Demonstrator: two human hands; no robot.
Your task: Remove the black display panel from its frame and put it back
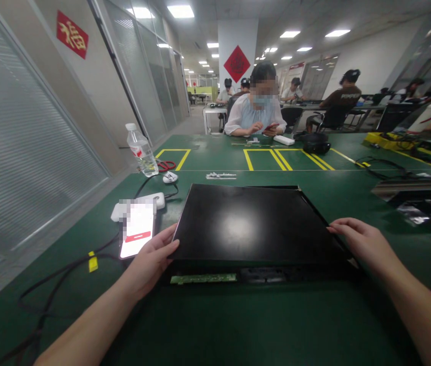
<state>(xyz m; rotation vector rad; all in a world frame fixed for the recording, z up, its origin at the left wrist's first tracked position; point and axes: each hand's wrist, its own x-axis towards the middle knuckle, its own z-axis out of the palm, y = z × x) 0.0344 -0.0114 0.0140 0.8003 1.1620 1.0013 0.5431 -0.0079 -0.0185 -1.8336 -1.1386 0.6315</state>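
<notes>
A flat black display panel (pixel 246 218) lies in front of me, with a ceiling light reflected on its surface. My left hand (pixel 159 254) grips its left edge, thumb on top and fingers beneath. At the right edge, my right hand (pixel 356 236) pinches the rim between thumb and fingers. Under the panel a black frame (pixel 314 206) shows along the right side and the back. A narrow green circuit board (pixel 204 278) is visible below the panel's near edge. The fingertips under the panel are hidden.
Left of the panel are a lit smartphone (pixel 137 229), a white power strip (pixel 158 200), black cables (pixel 61 267) and a water bottle (pixel 142 152). Red scissors (pixel 166 165) lie behind. A masked person (pixel 257 109) sits opposite; black parts (pixel 425 195) lie at right on the green table (pixel 261 325).
</notes>
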